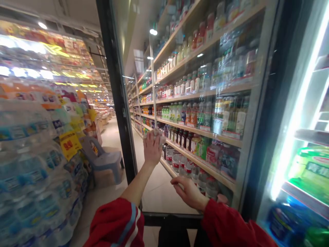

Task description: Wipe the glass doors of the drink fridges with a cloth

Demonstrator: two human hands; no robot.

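Observation:
A swung-out glass cooler door (200, 113) with a black frame stands in front of me. My left hand (152, 148) is raised flat against the glass, pressing a crumpled pale cloth (155, 133) onto the pane. My right hand (189, 192) is lower on the glass with fingers bent and resting against it; nothing shows in it. Both arms wear red sleeves. Through the pane I see aisle shelves full of bottled drinks.
The lit cooler interior (308, 164) with green packs is at the right. Stacked packs of water bottles (33, 164) fill the left. A grey plastic chair (102, 159) stands in the aisle beyond them. A yellow price tag (70, 144) hangs on the stack.

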